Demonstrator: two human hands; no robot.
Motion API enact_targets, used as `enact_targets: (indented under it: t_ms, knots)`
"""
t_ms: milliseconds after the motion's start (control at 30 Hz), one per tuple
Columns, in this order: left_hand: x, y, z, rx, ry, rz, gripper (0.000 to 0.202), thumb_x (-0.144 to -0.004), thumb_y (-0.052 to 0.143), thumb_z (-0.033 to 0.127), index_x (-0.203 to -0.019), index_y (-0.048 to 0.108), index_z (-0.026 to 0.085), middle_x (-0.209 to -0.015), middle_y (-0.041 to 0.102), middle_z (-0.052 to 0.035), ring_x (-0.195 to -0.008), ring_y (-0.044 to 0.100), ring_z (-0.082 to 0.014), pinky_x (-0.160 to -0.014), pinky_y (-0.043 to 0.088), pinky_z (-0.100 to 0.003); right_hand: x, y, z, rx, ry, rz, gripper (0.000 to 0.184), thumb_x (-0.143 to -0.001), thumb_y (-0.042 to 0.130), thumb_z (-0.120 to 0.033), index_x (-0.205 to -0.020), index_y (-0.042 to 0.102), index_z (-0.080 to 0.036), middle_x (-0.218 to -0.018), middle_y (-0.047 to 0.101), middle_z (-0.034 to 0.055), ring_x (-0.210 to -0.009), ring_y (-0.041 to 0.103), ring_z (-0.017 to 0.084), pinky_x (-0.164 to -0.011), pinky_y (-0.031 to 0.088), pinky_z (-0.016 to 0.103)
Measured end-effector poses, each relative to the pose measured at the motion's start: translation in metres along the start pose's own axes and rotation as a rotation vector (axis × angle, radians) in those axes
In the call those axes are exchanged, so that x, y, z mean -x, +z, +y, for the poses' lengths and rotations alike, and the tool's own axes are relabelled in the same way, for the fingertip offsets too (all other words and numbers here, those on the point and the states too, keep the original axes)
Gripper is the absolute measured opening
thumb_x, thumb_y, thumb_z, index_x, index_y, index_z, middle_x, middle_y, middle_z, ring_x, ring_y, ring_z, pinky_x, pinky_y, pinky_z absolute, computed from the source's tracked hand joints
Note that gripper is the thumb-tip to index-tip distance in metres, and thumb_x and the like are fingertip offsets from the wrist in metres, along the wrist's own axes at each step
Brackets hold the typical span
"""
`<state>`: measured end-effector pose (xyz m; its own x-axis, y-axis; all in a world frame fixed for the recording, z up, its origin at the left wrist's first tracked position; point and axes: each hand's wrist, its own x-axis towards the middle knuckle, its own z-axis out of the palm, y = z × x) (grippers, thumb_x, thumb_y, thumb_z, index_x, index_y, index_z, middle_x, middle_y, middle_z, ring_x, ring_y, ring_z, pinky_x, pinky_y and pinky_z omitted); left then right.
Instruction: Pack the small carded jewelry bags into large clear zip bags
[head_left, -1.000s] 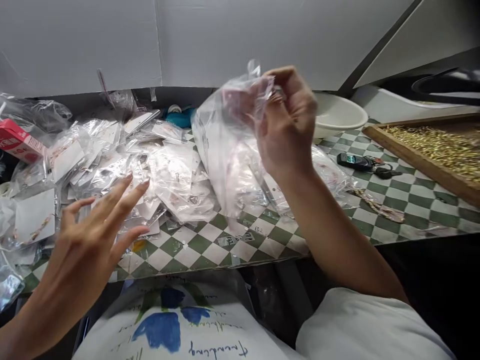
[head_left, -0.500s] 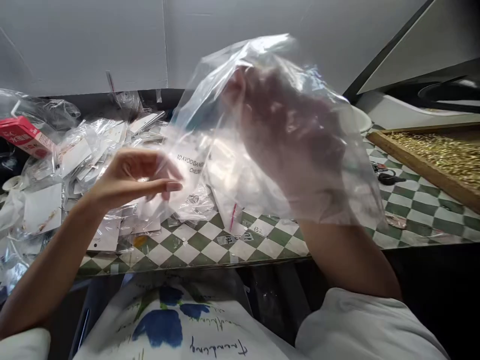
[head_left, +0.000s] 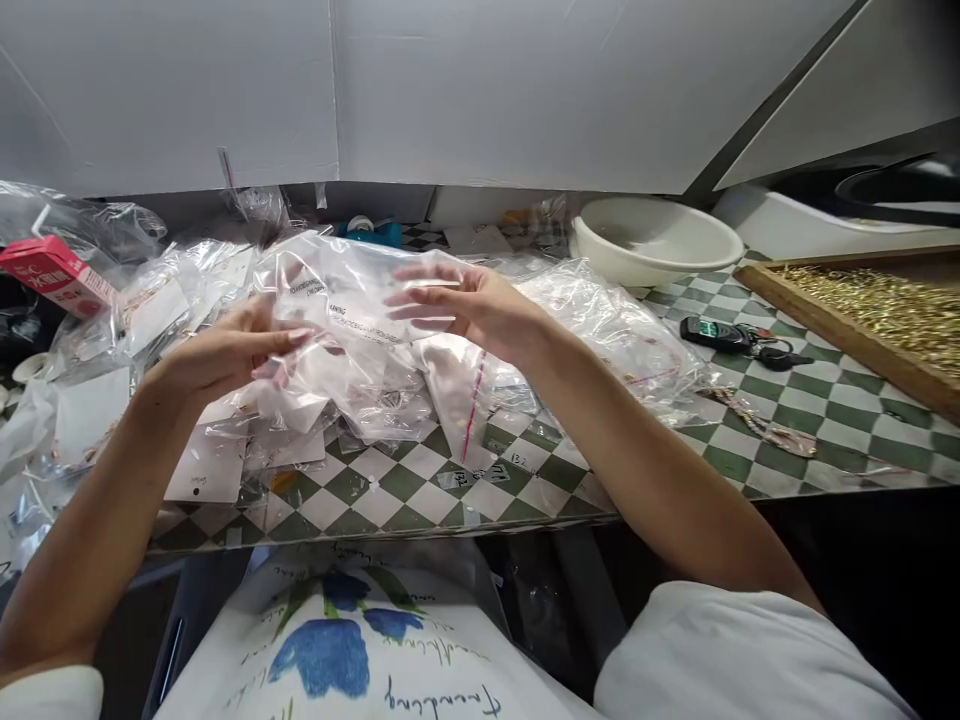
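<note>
Head view: clear printed plastic bag (head_left: 345,285), left of centre, looks unfilled; white cards (head_left: 94,405) already bagged, piled left. Left hand (head_left: 225,348) at its edge, grip unclear; right hand (head_left: 487,305) spread wide against it.

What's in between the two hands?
A clear plastic bag with printed words is between the left hand and right hand, in the head view.

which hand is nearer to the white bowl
Right. The right hand is left of the white bowl and closer to the person; the left hand is much farther left, at the clear plastic bag's left side.
</note>
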<state>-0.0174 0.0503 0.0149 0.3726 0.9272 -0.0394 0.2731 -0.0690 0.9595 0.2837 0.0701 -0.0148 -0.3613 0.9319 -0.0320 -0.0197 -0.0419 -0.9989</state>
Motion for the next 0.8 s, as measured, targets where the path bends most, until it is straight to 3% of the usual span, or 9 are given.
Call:
enact_targets:
  t_ms: [100,200,300,367,433,567,667,733,800]
  knots:
    - [0.008,-0.004,0.007,0.209,-0.083,-0.33,0.09,-0.074,0.083,0.019,-0.153,0.042,0.028,-0.081,0.077,-0.0012,-0.037,0.055,-0.0076,-0.038,0.045,-0.018,-0.003,-0.001,0.004,0.056,-0.1,0.175,0.029,-0.095,0.071,-0.046,-0.115,0.076,-0.025,-0.109,0.073,0.0037,-0.087,0.069,0.016,-0.077,0.06,0.03]
    - [0.01,-0.004,0.01,0.267,-0.058,-0.502,0.114,-0.069,0.087,0.014,-0.163,0.026,0.037,-0.1,0.081,-0.0045,-0.054,0.071,-0.0158,-0.049,0.058,-0.025,0.001,-0.007,-0.003,0.121,-0.175,0.188,0.029,-0.096,0.068,-0.049,-0.117,0.078,-0.03,-0.097,0.07,-0.0004,-0.07,0.058,0.011,-0.061,0.05,0.026]
    - [0.003,-0.002,0.005,0.25,-0.07,-0.243,0.087,-0.066,0.095,0.029,-0.145,0.058,0.022,-0.119,0.078,-0.0115,-0.099,0.078,-0.0285,-0.085,0.066,-0.04,0.004,-0.009,-0.006,0.193,-0.182,-0.019,0.034,-0.088,0.076,-0.053,-0.112,0.08,-0.03,-0.092,0.071,-0.0004,-0.066,0.056,0.01,-0.055,0.046,0.024]
    - [-0.004,0.0,-0.003,0.255,-0.098,0.035,0.047,-0.076,0.089,0.037,-0.115,0.074,0.014,-0.111,0.08,-0.0116,-0.104,0.077,-0.0246,-0.089,0.065,-0.032,0.003,-0.008,-0.003,0.229,-0.119,-0.196,0.041,-0.083,0.082,-0.051,-0.117,0.078,-0.028,-0.1,0.076,0.0019,-0.078,0.066,0.013,-0.064,0.054,0.026]
    - [-0.009,0.004,-0.008,0.238,-0.125,0.198,0.024,-0.084,0.084,0.03,-0.1,0.077,0.013,-0.097,0.081,-0.009,-0.095,0.079,-0.0183,-0.081,0.064,-0.022,0.0,-0.006,0.002,0.205,-0.052,-0.248,0.047,-0.082,0.083,-0.051,-0.122,0.076,-0.026,-0.112,0.077,0.0053,-0.095,0.072,0.017,-0.08,0.06,0.031]
    - [-0.007,0.01,-0.007,0.146,-0.099,0.143,0.04,-0.079,0.088,0.019,-0.116,0.075,0.013,-0.095,0.083,-0.0106,-0.094,0.08,-0.023,-0.086,0.066,-0.028,-0.007,-0.002,0.012,0.082,-0.117,0.03,0.043,-0.082,0.083,-0.054,-0.11,0.079,-0.022,-0.097,0.079,0.0069,-0.084,0.075,0.018,-0.082,0.064,0.036]
    - [-0.002,0.01,-0.002,0.153,-0.007,0.063,0.068,-0.075,0.091,0.016,-0.137,0.063,0.021,-0.116,0.081,-0.0116,-0.108,0.078,-0.0277,-0.098,0.064,-0.037,-0.007,0.0,0.012,0.059,-0.253,0.192,0.032,-0.083,0.084,-0.038,-0.109,0.079,-0.02,-0.092,0.079,0.0047,-0.085,0.076,0.019,-0.087,0.065,0.037]
    - [-0.001,0.008,0.0,0.184,-0.013,-0.035,0.084,-0.072,0.093,0.015,-0.146,0.056,0.028,-0.131,0.075,-0.0113,-0.117,0.074,-0.0309,-0.101,0.063,-0.041,-0.006,-0.001,0.01,0.037,-0.283,0.155,0.044,-0.084,0.081,-0.027,-0.126,0.074,-0.021,-0.105,0.079,0.0043,-0.096,0.076,0.02,-0.095,0.064,0.039]
    - [-0.001,0.008,0.0,0.188,-0.024,-0.096,0.078,-0.073,0.093,0.021,-0.143,0.06,0.026,-0.137,0.072,-0.0132,-0.123,0.071,-0.0339,-0.102,0.063,-0.044,-0.004,-0.002,0.007,0.034,-0.251,0.02,0.07,-0.081,0.083,-0.022,-0.147,0.06,-0.024,-0.118,0.078,0.0043,-0.106,0.075,0.022,-0.102,0.062,0.041]
